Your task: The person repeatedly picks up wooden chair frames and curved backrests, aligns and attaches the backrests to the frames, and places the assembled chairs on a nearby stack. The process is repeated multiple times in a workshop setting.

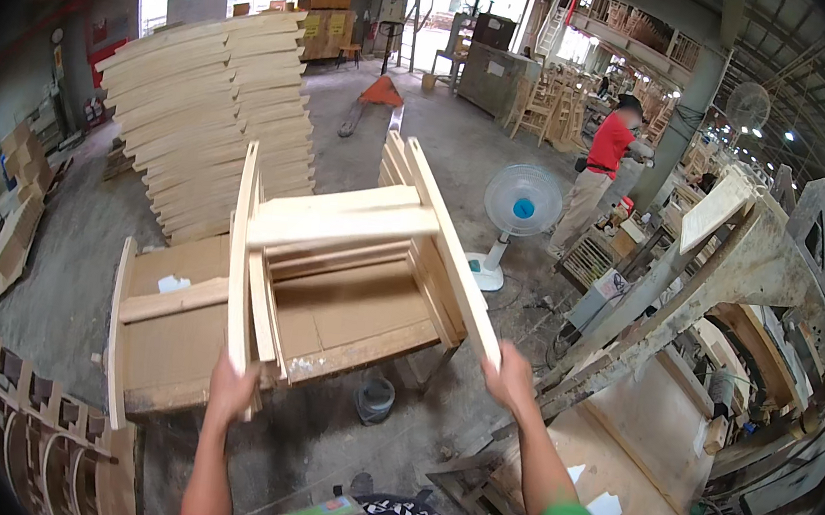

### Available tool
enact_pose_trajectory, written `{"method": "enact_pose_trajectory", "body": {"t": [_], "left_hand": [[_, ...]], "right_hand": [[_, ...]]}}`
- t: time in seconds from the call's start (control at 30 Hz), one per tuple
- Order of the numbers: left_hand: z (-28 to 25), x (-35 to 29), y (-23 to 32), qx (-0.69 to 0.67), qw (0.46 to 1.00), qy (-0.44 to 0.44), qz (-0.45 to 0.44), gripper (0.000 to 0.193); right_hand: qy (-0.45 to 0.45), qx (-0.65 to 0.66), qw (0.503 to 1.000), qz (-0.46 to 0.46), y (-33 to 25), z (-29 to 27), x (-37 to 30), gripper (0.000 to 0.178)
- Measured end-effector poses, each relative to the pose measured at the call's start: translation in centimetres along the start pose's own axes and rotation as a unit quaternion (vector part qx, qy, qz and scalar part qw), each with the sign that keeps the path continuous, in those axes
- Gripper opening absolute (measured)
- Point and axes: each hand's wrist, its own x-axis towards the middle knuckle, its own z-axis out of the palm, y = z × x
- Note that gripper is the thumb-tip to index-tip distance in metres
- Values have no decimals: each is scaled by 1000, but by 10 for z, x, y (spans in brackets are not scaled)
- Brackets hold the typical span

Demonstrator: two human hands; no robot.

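A pale, H-shaped wooden frame (343, 227), two long posts joined by a wide crosspiece, is held out before me with its far end tilted away. My left hand (232, 391) is wrapped round the near end of the left post. Round the near end of the right post my right hand (510, 376) is closed. Beneath the frame is a low table (351, 313) with a brown board top and wooden edges. Loose wooden strips (264, 307) lie on it under the frame, and one wooden rail (174, 301) lies across its left part.
Behind the table rises a tall stack of pale boards (216, 121). A standing fan (522, 204) and a person in a red shirt (608, 157) are at the right, beyond an orange pallet jack (383, 92). A bucket (375, 398) sits below; a worn machine frame (692, 277) stands close right.
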Motion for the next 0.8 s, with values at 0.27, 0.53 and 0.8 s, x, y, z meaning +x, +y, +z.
{"method": "enact_pose_trajectory", "body": {"t": [0.27, 0.53, 0.8], "left_hand": [[-20, -59, -17, -242, 944, -40, -221, 27], [-8, -110, -30, -237, 961, 21, -141, 25], [-2, -226, -89, -220, 956, 107, -164, 16]], "right_hand": [[-292, 392, 838, 242, 13, -5, -23, 53], [-165, 283, 925, 194, 6, 18, -54, 37], [-68, 144, 979, 126, 8, -46, -234, 55]]}}
